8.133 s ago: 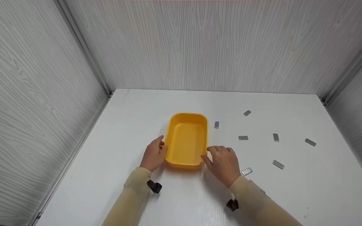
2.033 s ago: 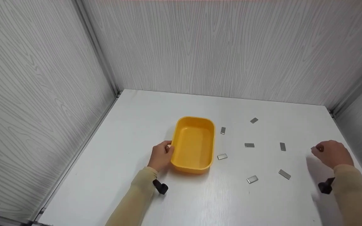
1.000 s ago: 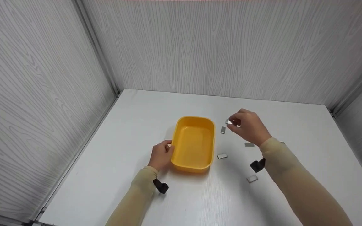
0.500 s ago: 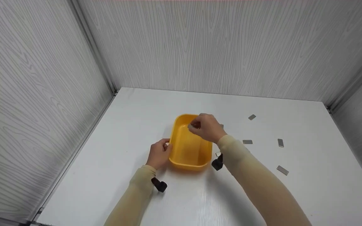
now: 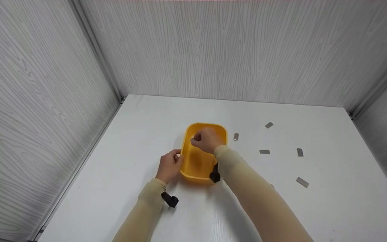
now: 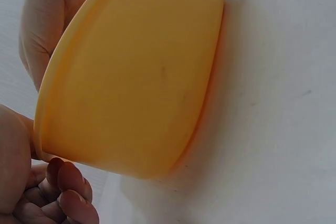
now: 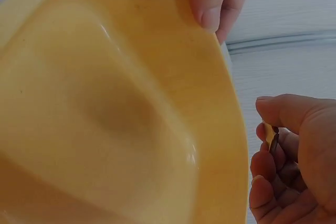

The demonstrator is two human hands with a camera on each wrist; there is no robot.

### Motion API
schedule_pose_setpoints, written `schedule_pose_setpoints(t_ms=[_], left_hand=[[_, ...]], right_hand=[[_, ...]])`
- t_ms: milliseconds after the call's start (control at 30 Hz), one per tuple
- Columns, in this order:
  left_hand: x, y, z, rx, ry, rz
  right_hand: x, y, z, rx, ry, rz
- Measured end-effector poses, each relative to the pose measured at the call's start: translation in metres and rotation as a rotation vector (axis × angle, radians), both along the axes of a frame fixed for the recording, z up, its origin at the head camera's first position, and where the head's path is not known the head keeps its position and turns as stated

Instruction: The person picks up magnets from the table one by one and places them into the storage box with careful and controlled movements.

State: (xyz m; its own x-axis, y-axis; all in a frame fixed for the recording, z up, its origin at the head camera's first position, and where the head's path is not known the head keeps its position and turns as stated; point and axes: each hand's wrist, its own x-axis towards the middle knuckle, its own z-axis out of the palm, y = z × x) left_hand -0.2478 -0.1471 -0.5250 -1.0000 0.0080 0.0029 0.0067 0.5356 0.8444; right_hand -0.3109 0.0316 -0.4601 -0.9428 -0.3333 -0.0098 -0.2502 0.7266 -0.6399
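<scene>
The yellow plastic tub [image 5: 197, 166] stands on the white table. My left hand [image 5: 169, 165] grips its left rim, with the thumb inside and the fingers curled outside under the lip, as the right and left wrist views show. Over the tub's far half, my right hand [image 5: 208, 140] pinches a small silver rectangular metal piece [image 5: 192, 139] between thumb and fingers. In the right wrist view that metal piece [image 7: 271, 137] is seen edge-on, above the rim and apart from the tub. Part of the tub's right side is hidden by my right hand and sleeve.
Similar metal pieces lie scattered to the right: one beside the tub [image 5: 236, 136], others farther off, such as the far piece [image 5: 269, 125], the middle piece [image 5: 264, 152] and the near piece [image 5: 302, 182]. Wood-grain panels [image 5: 197, 50] enclose the table.
My right hand has come from the far right with a metal piece, passing over the table and stopping above the tub. My left hand has kept its grip on the rim.
</scene>
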Motion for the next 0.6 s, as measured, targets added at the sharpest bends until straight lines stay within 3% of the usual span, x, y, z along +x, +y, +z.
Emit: schedule_pose_setpoints(t_ms=[233,367,600], left_hand=[[0.001,0.000,-0.001,0.007,0.032,-0.001],[0.001,-0.001,-0.003,0.000,0.061,-0.014],[0.002,-0.002,-0.003,0.017,0.089,-0.022]], right_hand=[[0.000,-0.002,-0.009,0.143,-0.131,0.164],[0.000,-0.007,-0.015,0.235,-0.135,0.251],[0.012,-0.018,-0.007,0.323,-0.249,0.237]])
